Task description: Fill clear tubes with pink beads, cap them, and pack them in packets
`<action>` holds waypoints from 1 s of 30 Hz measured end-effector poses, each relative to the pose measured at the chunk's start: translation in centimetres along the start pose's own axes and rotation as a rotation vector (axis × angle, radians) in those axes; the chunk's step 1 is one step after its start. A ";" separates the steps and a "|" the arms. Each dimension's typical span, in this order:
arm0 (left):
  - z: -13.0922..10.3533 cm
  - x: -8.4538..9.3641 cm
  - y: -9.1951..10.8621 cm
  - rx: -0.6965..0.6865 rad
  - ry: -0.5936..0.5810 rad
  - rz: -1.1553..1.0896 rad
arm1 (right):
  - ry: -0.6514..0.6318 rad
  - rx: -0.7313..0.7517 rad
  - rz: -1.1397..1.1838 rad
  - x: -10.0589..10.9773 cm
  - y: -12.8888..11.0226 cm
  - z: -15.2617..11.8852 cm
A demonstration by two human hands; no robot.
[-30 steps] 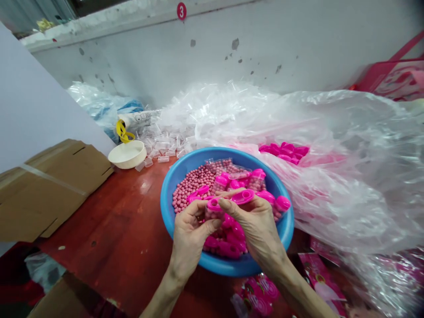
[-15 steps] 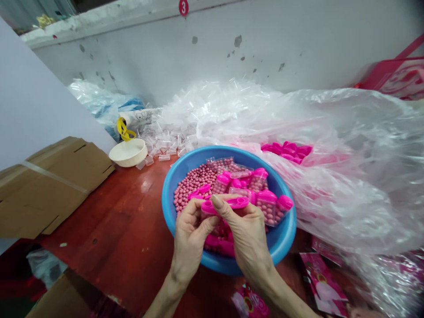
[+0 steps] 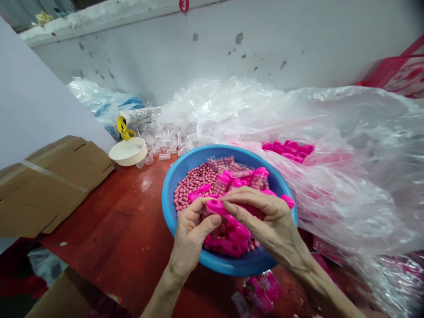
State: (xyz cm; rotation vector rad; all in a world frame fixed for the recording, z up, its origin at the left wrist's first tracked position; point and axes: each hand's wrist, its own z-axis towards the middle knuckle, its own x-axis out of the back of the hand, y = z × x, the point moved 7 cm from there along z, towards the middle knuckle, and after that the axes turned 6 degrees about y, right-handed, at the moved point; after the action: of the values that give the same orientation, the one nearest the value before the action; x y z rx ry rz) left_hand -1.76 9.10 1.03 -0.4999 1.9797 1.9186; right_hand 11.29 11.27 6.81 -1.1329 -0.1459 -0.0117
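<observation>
Pale, chipped wall point(image 3: 159, 62) behind, red tabletop point(image 3: 132, 207) below. My left hand point(image 3: 190, 240) has a bright pink cap point(image 3: 217, 206) pinched between thumb and fingers, its ringed hole facing up, just above the basin contents. Can't see what sits under it; fingers block the view. My right hand point(image 3: 280, 225) is at the cap's right side, thumb tip close to its edge, fingers arched over the basin. Can't tell if it's gripping anything. Change: half a second ago the right thumb lay across the pink part and a pink strip reached out to the right; now the thumb is off to the side and that strip is out of view. I read that as a regrip around the cap, fit unconfirmed. Blue basin point(image 3: 225, 266) directly under both hands: pink beads point(image 3: 195, 181) on its left, bead-filled clear containers with pink tops point(image 3: 259, 177) at the back right. Farther out: clear plastic pieces point(image 3: 164, 143) and a shallow white dish point(image 3: 128, 153) back left, more pink parts point(image 3: 288, 150) by the crumpled plastic sheeting point(image 3: 341, 190) right, printed packets point(image 3: 261, 291) in front.
</observation>
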 end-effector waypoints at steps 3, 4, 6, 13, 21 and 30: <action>0.1 0.0 -0.3 0.013 -0.010 0.016 | -0.057 0.210 -0.152 0.0 -1.1 -0.1; 0.1 0.0 -0.3 0.017 -0.009 0.017 | -0.042 0.258 -0.186 0.0 -1.3 -0.2; 0.1 0.0 -0.4 0.012 -0.004 0.019 | 0.021 0.325 -0.233 0.0 -1.7 -0.6; 0.0 -0.1 -0.3 0.011 0.023 -0.035 | 0.212 0.352 -0.285 -0.8 -2.1 -1.6; -0.3 0.6 -0.6 0.018 0.075 0.007 | 0.237 0.338 -0.334 -1.5 -1.7 -2.7; -0.1 -0.1 -0.5 0.109 0.003 -0.070 | 0.073 0.446 -0.631 -2.6 -0.8 -4.5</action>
State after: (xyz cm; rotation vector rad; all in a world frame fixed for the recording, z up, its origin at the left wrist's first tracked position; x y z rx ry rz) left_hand -1.42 8.95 0.65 -0.5362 2.0283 1.7579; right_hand 9.13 6.73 5.34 -0.6047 -0.4146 -0.5550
